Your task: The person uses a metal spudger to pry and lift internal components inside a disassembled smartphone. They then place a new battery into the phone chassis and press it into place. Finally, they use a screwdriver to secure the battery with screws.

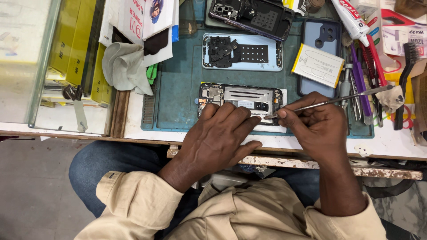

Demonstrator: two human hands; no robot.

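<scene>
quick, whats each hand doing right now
Left hand: open, fingers flat on the opened phone.
Right hand: closed around a thin metal tool, tip at the phone.

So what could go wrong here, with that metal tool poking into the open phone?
The metal tool in the right hand has its tip at the open phone, close to the left hand fingers; a slip could nick them or scratch the board. The phone lies near the bench edge, so a hard push might slide it off.
</scene>
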